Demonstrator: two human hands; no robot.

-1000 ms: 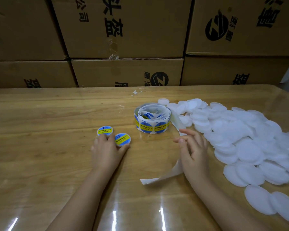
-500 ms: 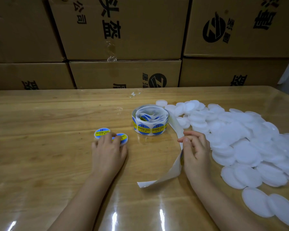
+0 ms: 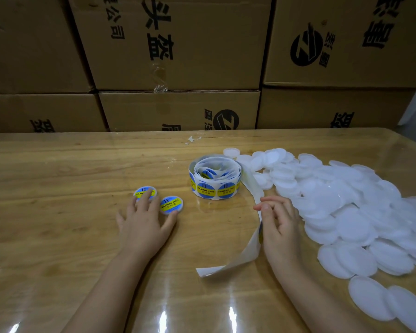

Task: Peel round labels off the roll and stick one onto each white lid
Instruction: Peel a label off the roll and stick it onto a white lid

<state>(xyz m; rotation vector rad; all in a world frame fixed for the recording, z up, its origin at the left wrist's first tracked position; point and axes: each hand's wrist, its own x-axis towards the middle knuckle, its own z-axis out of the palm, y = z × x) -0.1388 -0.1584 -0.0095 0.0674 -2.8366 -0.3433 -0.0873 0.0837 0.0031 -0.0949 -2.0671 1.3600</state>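
Right hand (image 3: 277,224) is pinching the limp backing strip (image 3: 247,252) at a thin, likely tacky label's (image 3: 260,233) edge; left hand (image 3: 143,222) is pressing flat-fingered on a labelled lid (image 3: 138,193).

Single head-worn wide-angle view, close, forward and down across the table (image 3: 58,169) toward stacked boxes (image 3: 178,44)

Glossy wood table (image 3: 58,164), matt plastic lids (image 3: 356,227), cardboard boxes (image 3: 178,109).

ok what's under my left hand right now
The left hand has fingertips resting on one labelled lid, hiding part of its label. A second labelled lid lies in plain view by the thumb. Whatever lies beneath the palm is hidden.
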